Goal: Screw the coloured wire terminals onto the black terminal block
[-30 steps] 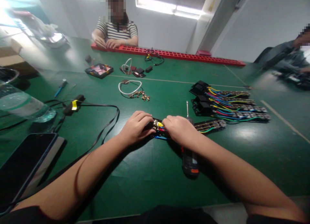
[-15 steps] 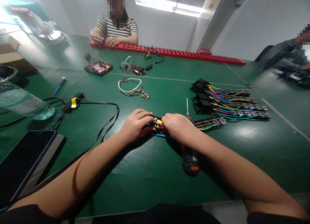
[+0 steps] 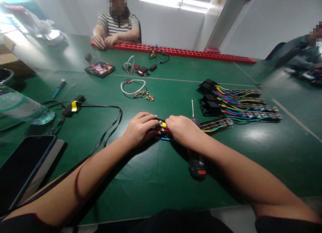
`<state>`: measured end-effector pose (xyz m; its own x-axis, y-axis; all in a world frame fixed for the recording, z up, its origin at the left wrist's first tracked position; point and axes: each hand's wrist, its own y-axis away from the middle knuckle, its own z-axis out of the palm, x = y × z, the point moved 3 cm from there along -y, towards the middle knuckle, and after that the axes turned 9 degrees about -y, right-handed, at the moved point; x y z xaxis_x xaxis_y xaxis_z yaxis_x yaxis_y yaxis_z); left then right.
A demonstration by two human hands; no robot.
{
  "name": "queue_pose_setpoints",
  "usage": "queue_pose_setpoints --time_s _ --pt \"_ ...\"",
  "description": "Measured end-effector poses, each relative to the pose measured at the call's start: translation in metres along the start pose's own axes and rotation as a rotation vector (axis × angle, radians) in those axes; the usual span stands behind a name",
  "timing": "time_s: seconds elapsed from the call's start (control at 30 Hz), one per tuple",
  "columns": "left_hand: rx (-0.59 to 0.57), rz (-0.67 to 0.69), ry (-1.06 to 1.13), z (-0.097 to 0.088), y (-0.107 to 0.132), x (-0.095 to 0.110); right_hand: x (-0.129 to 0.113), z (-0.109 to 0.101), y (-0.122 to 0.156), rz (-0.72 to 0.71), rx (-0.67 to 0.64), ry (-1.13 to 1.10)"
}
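Both hands meet at a black wired strip assembly (image 3: pixel 163 129) lying on the table, with yellow, red and blue wire ends showing between them. My left hand (image 3: pixel 138 129) is closed around its left end, thumb on the near side. Bent over the wires and the assembly's right part, my right hand (image 3: pixel 184 130) has its fingers pressed together; the fingertips are partly hidden. Under my right wrist lies a black electric screwdriver (image 3: pixel 197 166), its bit pointing away from me. A metal strip section with yellow and green wires (image 3: pixel 218 125) extends to the right beyond my right hand.
Several wired strips (image 3: pixel 241 107) lie at right. Brass screws (image 3: pixel 148 96) are scattered ahead beside a white cable loop (image 3: pixel 133 88). On the left are a phone (image 3: pixel 25 166), a water bottle (image 3: pixel 27 107) and a black cable (image 3: pixel 118 117). A person (image 3: pixel 117 28) sits beyond the red rail (image 3: pixel 176 52).
The view has shifted slightly. Both hands stay at the assembly, with the right hand's fingers only slightly moved. Across the table, the other person's hands have changed position.
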<state>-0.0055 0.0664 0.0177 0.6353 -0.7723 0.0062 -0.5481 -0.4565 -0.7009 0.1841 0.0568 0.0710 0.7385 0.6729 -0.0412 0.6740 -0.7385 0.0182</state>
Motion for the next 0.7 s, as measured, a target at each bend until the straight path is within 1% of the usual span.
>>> queue_pose_setpoints --time_s 0.27,0.5,0.7 --pt "0.026 0.045 -0.046 -0.0026 -0.0005 0.0011 -0.0006 0.0007 0.0002 0.003 0.014 -0.001" --pt "-0.008 0.047 -0.067 -0.0054 -0.0016 0.0038 -0.0021 0.0004 0.0023 0.019 0.022 0.021" --pt "-0.079 0.012 -0.045 -0.005 -0.0026 0.004 -0.002 -0.0003 0.0026 0.038 0.01 0.016"
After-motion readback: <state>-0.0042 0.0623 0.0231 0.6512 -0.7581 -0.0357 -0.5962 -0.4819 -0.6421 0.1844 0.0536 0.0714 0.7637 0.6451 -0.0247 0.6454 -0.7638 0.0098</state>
